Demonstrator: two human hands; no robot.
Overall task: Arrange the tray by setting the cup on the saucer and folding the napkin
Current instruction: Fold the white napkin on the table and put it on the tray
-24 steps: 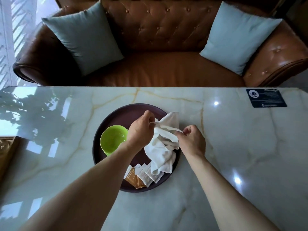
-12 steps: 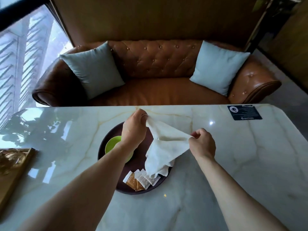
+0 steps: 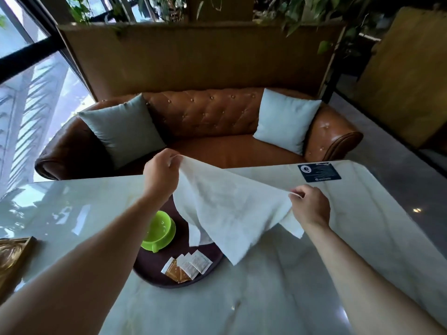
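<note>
A white cloth napkin (image 3: 229, 209) hangs spread out in the air above the table. My left hand (image 3: 160, 174) pinches its upper left corner, and my right hand (image 3: 310, 205) pinches the right corner. Its lower edge dangles over the round dark tray (image 3: 154, 272). A lime-green cup (image 3: 160, 232) with a small handle stands on the tray's left part, partly behind my left forearm. No saucer can be made out; the napkin hides the tray's far half.
Several sugar and tea sachets (image 3: 187, 265) lie at the tray's front. The marble table (image 3: 278, 298) carries a dark card (image 3: 319, 172) at its far right and a gold frame (image 3: 12, 259) at the left edge. A brown leather sofa (image 3: 217, 122) stands behind.
Both hands lifted the napkin off the tray and pulled apart, so the bunched cloth now hangs open and stretched between them. The view tilted upward.
</note>
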